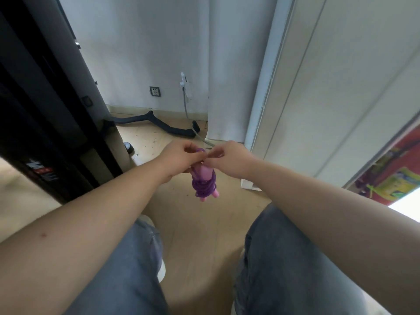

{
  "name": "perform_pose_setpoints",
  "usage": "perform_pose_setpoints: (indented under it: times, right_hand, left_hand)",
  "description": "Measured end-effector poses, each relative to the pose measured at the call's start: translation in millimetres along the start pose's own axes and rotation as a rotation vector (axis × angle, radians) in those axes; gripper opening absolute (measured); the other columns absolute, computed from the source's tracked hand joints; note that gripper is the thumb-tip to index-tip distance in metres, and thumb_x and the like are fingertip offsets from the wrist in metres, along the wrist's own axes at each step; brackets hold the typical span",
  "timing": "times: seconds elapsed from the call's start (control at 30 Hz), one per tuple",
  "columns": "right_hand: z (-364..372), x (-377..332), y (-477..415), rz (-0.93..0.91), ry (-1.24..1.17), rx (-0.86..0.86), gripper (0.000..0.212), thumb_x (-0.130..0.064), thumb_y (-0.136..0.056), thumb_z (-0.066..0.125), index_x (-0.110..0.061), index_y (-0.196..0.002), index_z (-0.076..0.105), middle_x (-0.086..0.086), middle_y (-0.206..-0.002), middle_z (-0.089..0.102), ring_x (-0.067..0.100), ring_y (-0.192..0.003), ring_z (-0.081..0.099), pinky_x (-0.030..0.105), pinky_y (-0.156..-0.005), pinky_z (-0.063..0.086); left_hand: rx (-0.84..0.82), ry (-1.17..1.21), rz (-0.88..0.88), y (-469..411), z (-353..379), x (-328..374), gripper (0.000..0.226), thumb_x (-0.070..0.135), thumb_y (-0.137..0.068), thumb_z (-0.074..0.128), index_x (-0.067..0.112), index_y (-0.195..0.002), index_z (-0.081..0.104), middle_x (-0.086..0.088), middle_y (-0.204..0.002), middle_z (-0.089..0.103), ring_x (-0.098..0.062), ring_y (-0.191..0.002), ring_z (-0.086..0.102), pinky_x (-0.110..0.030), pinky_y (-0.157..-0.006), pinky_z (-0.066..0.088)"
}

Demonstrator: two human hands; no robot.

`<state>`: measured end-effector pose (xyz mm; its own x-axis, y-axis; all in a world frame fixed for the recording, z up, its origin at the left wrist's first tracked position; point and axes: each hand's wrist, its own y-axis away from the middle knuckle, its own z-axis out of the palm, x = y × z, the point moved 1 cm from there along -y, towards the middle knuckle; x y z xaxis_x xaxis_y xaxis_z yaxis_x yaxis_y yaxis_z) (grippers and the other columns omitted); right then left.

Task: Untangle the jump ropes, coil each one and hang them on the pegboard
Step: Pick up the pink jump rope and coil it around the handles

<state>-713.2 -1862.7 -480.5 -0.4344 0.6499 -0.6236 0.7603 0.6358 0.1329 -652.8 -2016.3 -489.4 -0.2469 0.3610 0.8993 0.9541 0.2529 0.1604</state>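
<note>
A purple jump rope (203, 185) with pink handles hangs in front of me, its cord wound in a bundle around the two handles. My left hand (179, 158) grips the upper part of the handles and a loop of purple cord at the top. My right hand (229, 158) pinches the cord beside that loop, its fingertips touching my left hand. The pink handle ends poke out below the bundle. No pegboard is in view.
Black gym equipment (56, 123) stands close on the left. A black curved bar (159, 125) lies on the wooden floor by the white wall. A white door frame (268, 92) rises on the right, with colourful items (395, 178) beyond it. My jeans-clad legs fill the bottom.
</note>
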Motion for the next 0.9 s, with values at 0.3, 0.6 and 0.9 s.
perform_pose_setpoints:
  times: [0.3, 0.6, 0.9]
  right_hand:
    - [-5, -18, 18, 0.013, -0.151, 0.032, 0.008, -0.026, -0.087, 0.071, -0.018, -0.090, 0.071, 0.003, -0.089, 0.071, 0.014, -0.077, 0.063, 0.024, -0.064, 0.050]
    - [-9, -32, 46, -0.041, -0.116, 0.191, 0.008, -0.017, -0.090, 0.060, -0.020, -0.088, 0.067, -0.003, -0.081, 0.067, 0.013, -0.075, 0.061, 0.022, -0.058, 0.047]
    - [-13, -36, 41, 0.003, -0.013, 0.326, 0.015, -0.025, -0.092, 0.056, -0.015, -0.087, 0.065, 0.003, -0.081, 0.067, 0.019, -0.073, 0.064, 0.028, -0.059, 0.052]
  left_hand:
    - [0.113, -0.086, 0.115, 21, 2, 6, 0.019, 0.038, -0.089, 0.071, 0.021, -0.089, 0.065, 0.005, -0.074, 0.070, -0.007, -0.064, 0.064, -0.015, -0.051, 0.044]
    - [0.032, -0.155, 0.148, 47, -2, 17, 0.034, 0.044, -0.098, 0.053, 0.014, -0.094, 0.068, -0.005, -0.087, 0.072, -0.014, -0.076, 0.067, -0.034, -0.080, 0.053]
    - [0.002, -0.031, 0.085, 43, 6, 32, 0.031, 0.043, -0.090, 0.052, 0.022, -0.077, 0.070, 0.005, -0.074, 0.071, -0.020, -0.077, 0.068, -0.045, -0.087, 0.056]
